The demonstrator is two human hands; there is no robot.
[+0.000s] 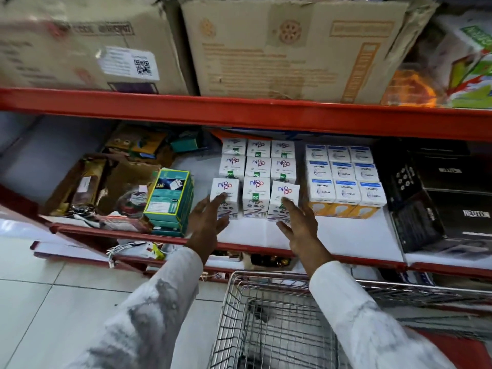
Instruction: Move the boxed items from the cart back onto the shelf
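Several small white boxes stand in three rows on the white middle shelf. My left hand reaches in with spread fingers, its tips touching the front left box. My right hand is also spread, fingertips against the front right box. Neither hand grips a box. The wire cart sits below between my sleeves; I see no boxes inside it.
White-and-blue bulb boxes stand to the right, black boxes further right. A teal box stack and cluttered brown packages sit at left. A red shelf beam with big cardboard cartons hangs overhead.
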